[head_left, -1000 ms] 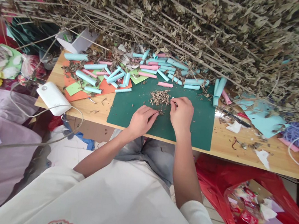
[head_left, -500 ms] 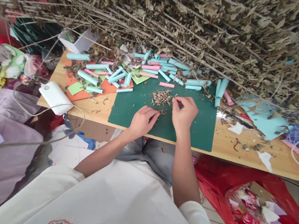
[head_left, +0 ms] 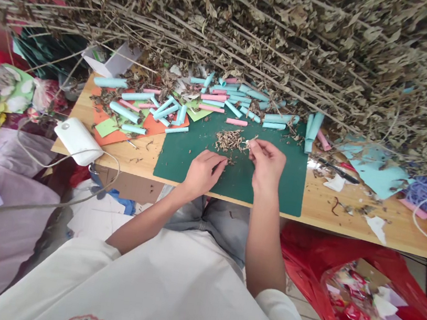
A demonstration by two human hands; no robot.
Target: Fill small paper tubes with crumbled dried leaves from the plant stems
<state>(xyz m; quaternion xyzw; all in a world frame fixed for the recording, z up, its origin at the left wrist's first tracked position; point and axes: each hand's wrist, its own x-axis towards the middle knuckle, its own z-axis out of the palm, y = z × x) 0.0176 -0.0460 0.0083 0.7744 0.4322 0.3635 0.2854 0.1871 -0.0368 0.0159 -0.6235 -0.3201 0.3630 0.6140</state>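
Observation:
A small pile of dried plant bits (head_left: 229,139) lies on the dark green cutting mat (head_left: 186,151). My right hand (head_left: 267,167) is at the pile's right edge, thumb and fingers pinched together. A tiny pale scrap shows at its fingertips, too small to name. Just below the pile, my left hand (head_left: 204,173) rests low over the mat with fingers curled together. A few loose crumbs lie by its fingertips, and whatever it may hold is hidden. Blue paper tubes (head_left: 282,119) and a pink paper tube (head_left: 237,122) lie behind the pile.
Dried leafy stalks (head_left: 231,30) spread across the back of the wooden table (head_left: 147,150). At left sits a white device (head_left: 78,140) with a cable. A black pen (head_left: 339,171) and blue paper (head_left: 375,167) lie right. Below hangs a red bag (head_left: 304,247) with scraps.
My right hand has shifted slightly right and turned, and a pale scrap now shows at its fingertips. My left hand has stayed nearly still.

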